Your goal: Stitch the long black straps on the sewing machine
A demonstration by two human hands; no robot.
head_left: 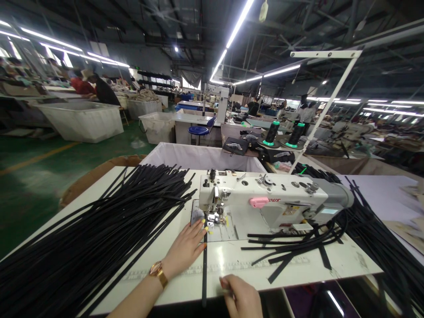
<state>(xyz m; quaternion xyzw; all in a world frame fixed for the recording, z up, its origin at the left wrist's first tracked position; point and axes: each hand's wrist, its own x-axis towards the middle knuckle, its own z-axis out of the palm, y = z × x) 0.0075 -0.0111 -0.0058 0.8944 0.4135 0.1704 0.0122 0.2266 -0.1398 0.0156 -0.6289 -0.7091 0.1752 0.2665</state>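
Note:
A single black strip (pixel 204 269) runs from the table's front edge up under the presser foot (pixel 213 218) of a white sewing machine (pixel 258 198). My left hand (pixel 187 245) lies flat with its fingers stretched out, the tips at the strip just in front of the foot. A gold watch is on that wrist. Right of the strip's near end, my right hand (pixel 243 296) hovers by the front edge with curled fingers. It is apart from the strip and slightly blurred, and I cannot make out whether anything sits between its fingers.
A large pile of black strips (pixel 109 221) covers the table's left side. More strips (pixel 298 247) lie right of the needle area and hang beyond the machine. Two black thread cones (pixel 272 134) stand behind it. A lined bin (pixel 202 155) adjoins the table's back edge.

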